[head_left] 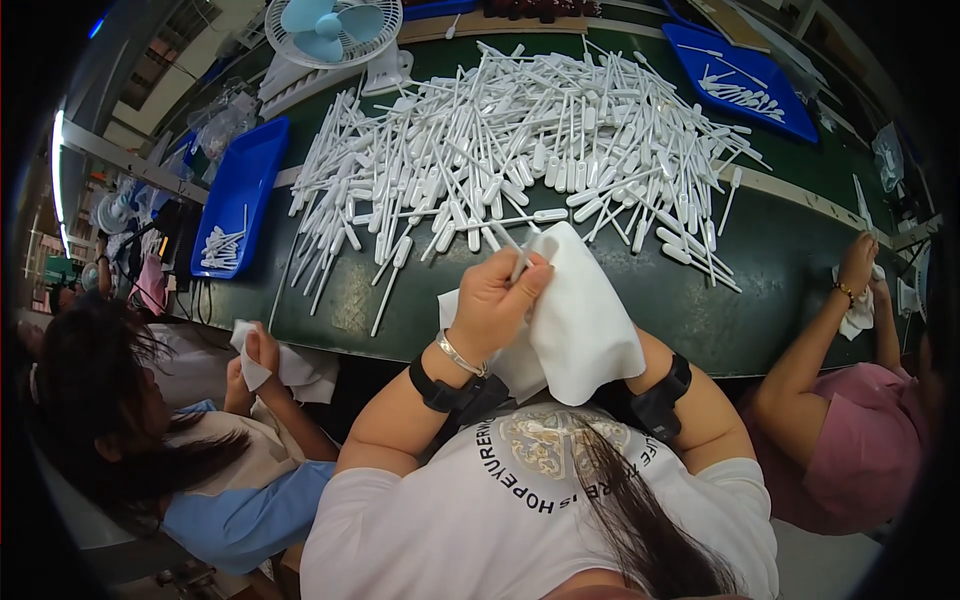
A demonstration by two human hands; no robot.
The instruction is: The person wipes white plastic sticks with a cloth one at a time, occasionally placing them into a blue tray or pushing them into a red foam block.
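Observation:
My left hand (492,305), wearing a bracelet, is closed with thumb and fingers pinched around a slim white plastic stick (517,245), blurred at its tip. A white cloth (580,320) hangs right beside these fingers, its lower corner reaching down in front of my shirt. My right forearm (655,362) goes up behind the cloth, which hides my right hand and its fingers. Just beyond both hands spreads a big heap of white plastic sticks (540,130), each with a wider rounded end. One stick (392,285) lies apart at the heap's near edge.
On the dark green table (345,310), a blue tray (240,190) at left and another (740,85) at far right hold similar sticks. A fan (330,28) stands at the back. People sit close on both sides; their hands (262,350) (858,262) hold white cloths.

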